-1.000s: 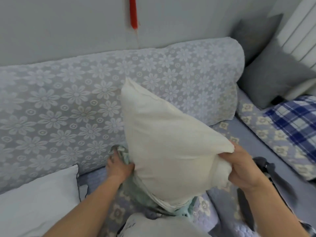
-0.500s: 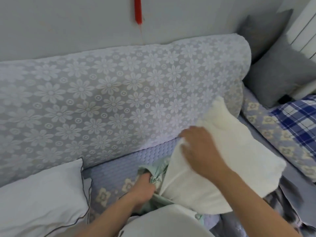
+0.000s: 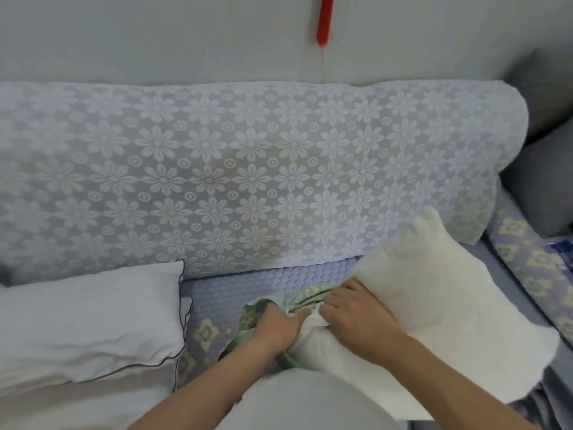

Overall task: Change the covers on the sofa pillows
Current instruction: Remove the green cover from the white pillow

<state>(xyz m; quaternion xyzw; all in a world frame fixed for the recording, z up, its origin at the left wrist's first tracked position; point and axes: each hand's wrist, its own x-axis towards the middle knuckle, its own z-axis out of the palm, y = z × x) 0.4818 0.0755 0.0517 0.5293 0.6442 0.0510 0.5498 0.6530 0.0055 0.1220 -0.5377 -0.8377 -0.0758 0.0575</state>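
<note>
While my left hand (image 3: 276, 328) grips the bunched green cover (image 3: 297, 301), fingers curled into the cloth, my right hand (image 3: 350, 318) pinches the near corner of the cream pillow insert (image 3: 434, 305) right beside it. Insert lies flat on the sofa seat (image 3: 263, 283), just in front of the backrest (image 3: 248, 169). Long axis runs diagonal: one corner points up toward the backrest's right end, the opposite end comes down toward my lap. Plump, soft, slightly fuzzy fabric, rounded corners, plain cream, no print. Cover is thin, crumpled, pale green with a pale pattern, wadded at the insert's near-left corner, both hands touching there. Cannot tell how much of the insert is still inside it. Backrest has a lace-like blue-grey throw with white daisies. Seat pad is quilted blue with pale flower motifs. White pillow (image 3: 86, 321) with dark piping sits left below the backrest, smooth, lightly creased. Grey cushions (image 3: 545, 187) at the backrest's right end.
</note>
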